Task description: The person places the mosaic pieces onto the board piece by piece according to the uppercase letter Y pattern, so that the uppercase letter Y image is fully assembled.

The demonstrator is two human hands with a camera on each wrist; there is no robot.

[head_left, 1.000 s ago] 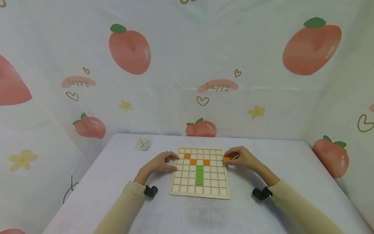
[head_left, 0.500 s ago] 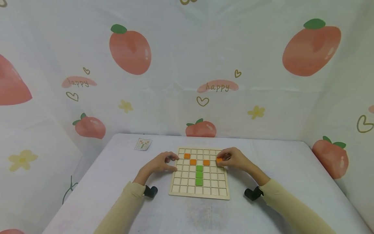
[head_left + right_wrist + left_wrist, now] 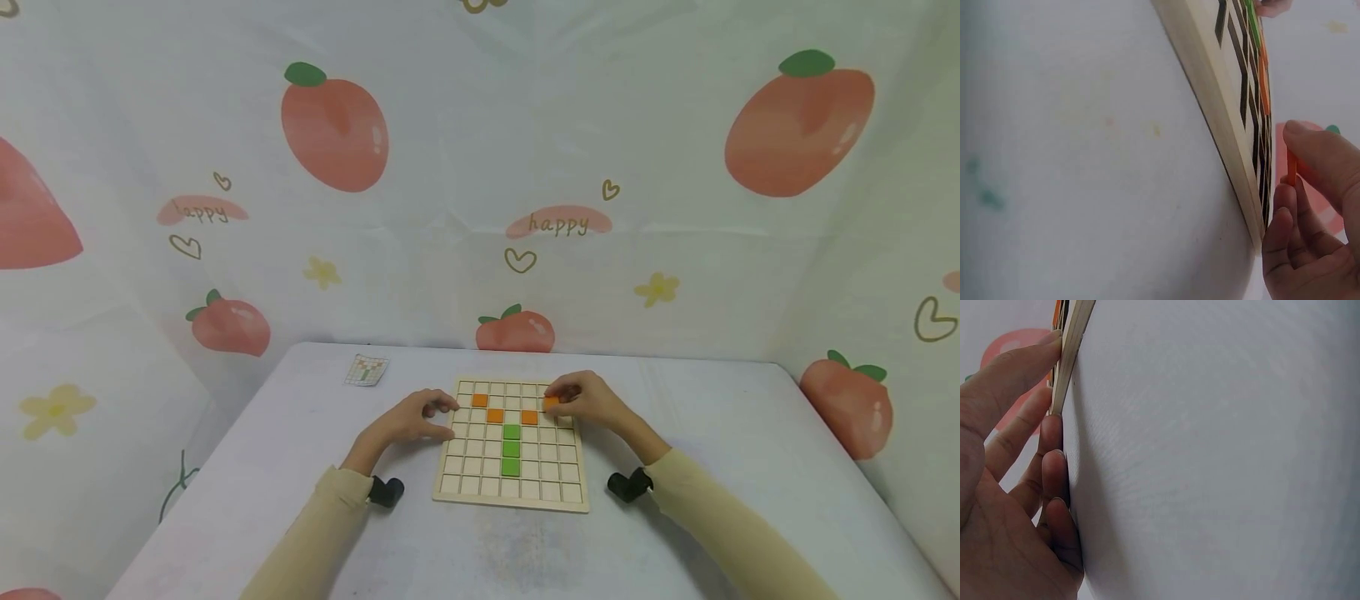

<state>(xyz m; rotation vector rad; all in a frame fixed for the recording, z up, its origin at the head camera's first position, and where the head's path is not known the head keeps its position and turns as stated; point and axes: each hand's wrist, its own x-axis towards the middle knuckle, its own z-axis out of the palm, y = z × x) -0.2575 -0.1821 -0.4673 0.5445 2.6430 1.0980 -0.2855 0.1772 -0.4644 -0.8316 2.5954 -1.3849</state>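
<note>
A square wooden grid board (image 3: pixel 470 492) lies on the table. Set in its cells are three green tiles (image 3: pixel 511 449) in a column and, above them, three orange tiles (image 3: pixel 495 415). My right hand (image 3: pixel 594 398) is over the board's upper right part, pinching another orange tile (image 3: pixel 1292 167) between thumb and fingers; in the right wrist view this tile is held on edge-on sight, above the board surface. At the board's left edge, my left hand (image 3: pixel 414 416) touches the rim with thumb and fingertips spread apart. The left wrist view shows its thumb and index finger (image 3: pixel 1019 422) against the wooden edge.
A small card (image 3: pixel 367 370) printed with a grid and a coloured pattern lies at the table's back left. Behind the table hangs a white cloth (image 3: pixel 442 275) with fruit prints. Each wrist carries a black camera (image 3: pixel 387 492).
My right hand has moved left with the orange tile, from beside the board's right edge to over its upper right cells. The left hand and the board stay in place.
</note>
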